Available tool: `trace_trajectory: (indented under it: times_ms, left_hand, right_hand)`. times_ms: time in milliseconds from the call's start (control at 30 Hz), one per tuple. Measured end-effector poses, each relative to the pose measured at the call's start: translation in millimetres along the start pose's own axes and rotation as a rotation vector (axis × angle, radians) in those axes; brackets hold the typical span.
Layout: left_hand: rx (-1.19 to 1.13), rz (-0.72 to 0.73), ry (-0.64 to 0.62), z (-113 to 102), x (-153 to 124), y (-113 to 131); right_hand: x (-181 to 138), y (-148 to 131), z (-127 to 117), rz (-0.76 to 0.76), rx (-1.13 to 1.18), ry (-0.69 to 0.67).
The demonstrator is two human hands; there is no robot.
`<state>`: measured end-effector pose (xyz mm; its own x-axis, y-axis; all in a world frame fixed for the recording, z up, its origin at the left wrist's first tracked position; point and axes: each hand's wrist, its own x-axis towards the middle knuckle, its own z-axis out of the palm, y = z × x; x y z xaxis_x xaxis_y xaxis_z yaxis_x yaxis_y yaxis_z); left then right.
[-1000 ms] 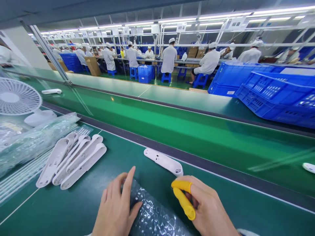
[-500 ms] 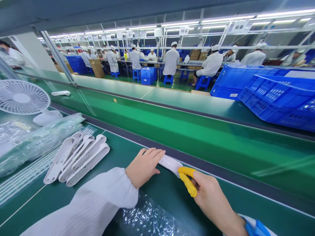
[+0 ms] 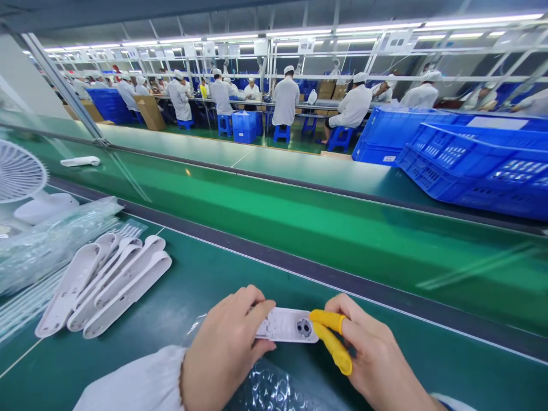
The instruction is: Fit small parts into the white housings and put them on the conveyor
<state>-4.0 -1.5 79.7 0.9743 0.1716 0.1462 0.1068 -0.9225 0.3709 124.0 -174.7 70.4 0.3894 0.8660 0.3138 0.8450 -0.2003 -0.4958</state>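
Note:
My left hand (image 3: pixel 233 342) grips the left end of a white plastic handle shell (image 3: pixel 286 324) between thumb and fingers. The shell's inner side faces up, and a dark round insert with two holes (image 3: pixel 303 327) sits near its right end. Yellow finger cots cover two fingers of my right hand (image 3: pixel 363 348), whose tips pinch the shell's right end beside the insert. Below the hands lies a sheet of clear bubble wrap (image 3: pixel 274 391), partly hidden by my left hand. To the left, several similar white shells (image 3: pixel 128 291) lie fanned out on the green tabletop.
Clear plastic bags (image 3: pixel 64 240) and a white fan (image 3: pixel 19 174) are at the far left. A green trough (image 3: pixel 257 205) runs behind the work surface. Blue crates (image 3: pixel 479 165) stand beyond it at right. One white piece (image 3: pixel 80 161) lies across the trough. Several co-workers sit farther back.
Both hands have brought the white shell nearer to me, away from the table's back edge. It now shows its inner side with the dark insert. The view has shifted slightly right.

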Motion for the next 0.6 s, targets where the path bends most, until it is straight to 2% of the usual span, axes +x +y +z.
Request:
trace_trajectory:
  times_ms: [133, 400, 500, 600]
  left_hand:
    - [0.095, 0.055, 0.05, 2, -6, 12]
    - [0.184, 0.137, 0.156, 3, -10, 27]
    - [0.204, 0.134, 0.19, 2, -12, 30]
    - [0.219, 0.144, 0.185, 3, -14, 30]
  right_hand:
    - [0, 0, 4, 0.037, -0.136, -0.143]
    - [-2, 2, 16, 0.334, -0.227, -0.37]
    - [-4, -1, 17, 0.401, -0.155, -0.446]
    - [-7, -2, 14, 0.387, -0.048, -0.478]
